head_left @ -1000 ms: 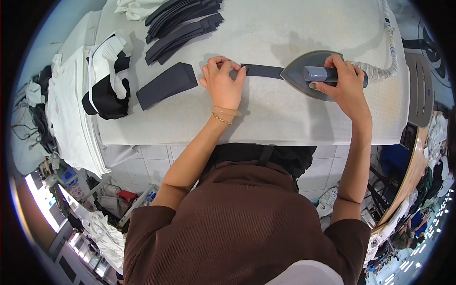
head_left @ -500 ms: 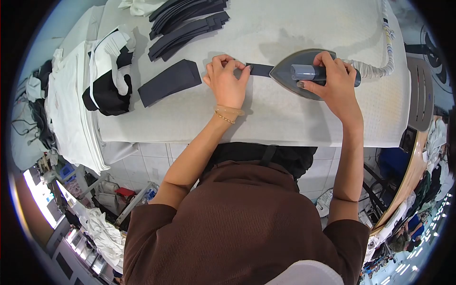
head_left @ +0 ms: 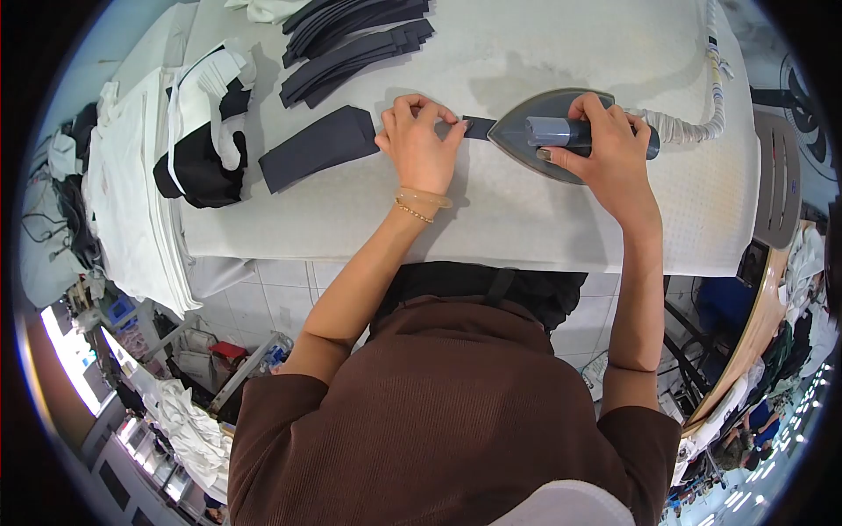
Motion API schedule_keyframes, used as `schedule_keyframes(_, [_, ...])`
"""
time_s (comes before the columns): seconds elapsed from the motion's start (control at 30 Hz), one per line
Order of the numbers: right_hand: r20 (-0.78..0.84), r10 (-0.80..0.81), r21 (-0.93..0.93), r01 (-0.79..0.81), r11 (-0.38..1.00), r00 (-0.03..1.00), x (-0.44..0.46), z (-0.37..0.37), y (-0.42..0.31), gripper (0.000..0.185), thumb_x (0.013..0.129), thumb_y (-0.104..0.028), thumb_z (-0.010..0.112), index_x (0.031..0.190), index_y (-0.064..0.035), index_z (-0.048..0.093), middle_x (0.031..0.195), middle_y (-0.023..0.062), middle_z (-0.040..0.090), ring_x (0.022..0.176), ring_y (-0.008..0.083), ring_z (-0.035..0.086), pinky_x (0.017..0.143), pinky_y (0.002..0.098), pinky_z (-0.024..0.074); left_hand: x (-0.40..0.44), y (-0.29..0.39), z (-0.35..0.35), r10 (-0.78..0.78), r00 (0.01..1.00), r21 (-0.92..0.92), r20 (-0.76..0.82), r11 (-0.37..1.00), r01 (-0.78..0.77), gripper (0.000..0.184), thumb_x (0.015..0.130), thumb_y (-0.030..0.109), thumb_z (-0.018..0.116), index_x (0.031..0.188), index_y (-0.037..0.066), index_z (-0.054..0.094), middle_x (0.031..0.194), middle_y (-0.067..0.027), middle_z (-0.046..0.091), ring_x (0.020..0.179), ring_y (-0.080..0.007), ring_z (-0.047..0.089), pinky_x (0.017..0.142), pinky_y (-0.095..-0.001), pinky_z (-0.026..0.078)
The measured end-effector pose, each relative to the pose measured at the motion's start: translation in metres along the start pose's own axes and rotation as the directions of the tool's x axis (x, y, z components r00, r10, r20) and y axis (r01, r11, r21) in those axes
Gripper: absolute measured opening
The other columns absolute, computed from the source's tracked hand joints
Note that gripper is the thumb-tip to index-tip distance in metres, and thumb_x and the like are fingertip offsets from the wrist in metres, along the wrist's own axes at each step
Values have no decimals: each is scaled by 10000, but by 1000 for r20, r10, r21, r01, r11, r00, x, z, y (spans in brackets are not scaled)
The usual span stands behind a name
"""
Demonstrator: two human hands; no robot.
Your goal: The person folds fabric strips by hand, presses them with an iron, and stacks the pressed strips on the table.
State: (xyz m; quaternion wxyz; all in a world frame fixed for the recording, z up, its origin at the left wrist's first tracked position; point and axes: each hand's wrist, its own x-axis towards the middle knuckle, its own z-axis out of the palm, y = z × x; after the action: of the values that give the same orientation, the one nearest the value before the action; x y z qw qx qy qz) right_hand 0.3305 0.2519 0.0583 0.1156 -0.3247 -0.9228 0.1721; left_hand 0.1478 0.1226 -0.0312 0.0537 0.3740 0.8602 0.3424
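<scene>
My right hand (head_left: 608, 147) is wrapped round the handle of a grey iron (head_left: 512, 140), which rests flat with its tip to the left. Under the iron lies a narrow dark grey fabric strip (head_left: 479, 128); only a short length shows to the left of the tip. At that end my left hand (head_left: 419, 147) pinches the strip between thumb and fingers. Just left of this hand is a wider dark grey fabric piece (head_left: 316, 149), lying flat. The strip's far end is hidden by the iron.
White cloth covers the ironing table (head_left: 526, 232). Stacks of dark grey cut pieces (head_left: 355, 61) lie at the back left, near a black and white fabric bundle (head_left: 206, 140). A wrapped hose (head_left: 688, 130) runs from the iron toward the back right.
The iron has slid slightly left along the strip in my right hand, shortening the visible length. My left hand keeps its pinch, almost still.
</scene>
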Motion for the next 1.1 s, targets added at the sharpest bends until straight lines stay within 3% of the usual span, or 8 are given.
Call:
schedule_keyframes(0.3, [-8,-14,8,14,1000,1000,3,3,-9,456,711,-284,846,1029,-119,564,904,0,621,887,234,551,1000,464,308,19,-9,-5,45,998,30,53,998,-46,259,658,223,880,788,167,662,1072,13,537,1062,-256,444,864,-423,279])
schedule_keyframes(0.73, [-45,-51,-26,49,998,998,5,13,-27,448,706,-295,841,1000,-116,555,878,10,629,887,242,556,970,469,328,25,-15,-11,54,997,-38,50,998,-52,235,683,188,860,787,147,653,1054,-11,537,1054,-263,473,846,-421,322])
schedule_keyframes(0.97, [-102,-37,-71,30,997,994,18,29,-42,452,720,-345,828,977,-108,542,893,23,658,905,252,565,960,491,326,28,-22,-37,0,996,-173,-85,985,-14,186,775,215,793,831,111,650,1067,-42,529,1034,-270,486,883,-417,361])
schedule_keyframes(1.1, [-62,68,-104,-74,992,996,33,30,-41,459,750,-381,804,1004,-100,544,933,48,682,941,272,573,961,503,312,27,-23,-53,-22,994,-237,-109,972,-5,175,781,202,782,836,102,649,1063,-52,532,1034,-276,483,902,-404,370])
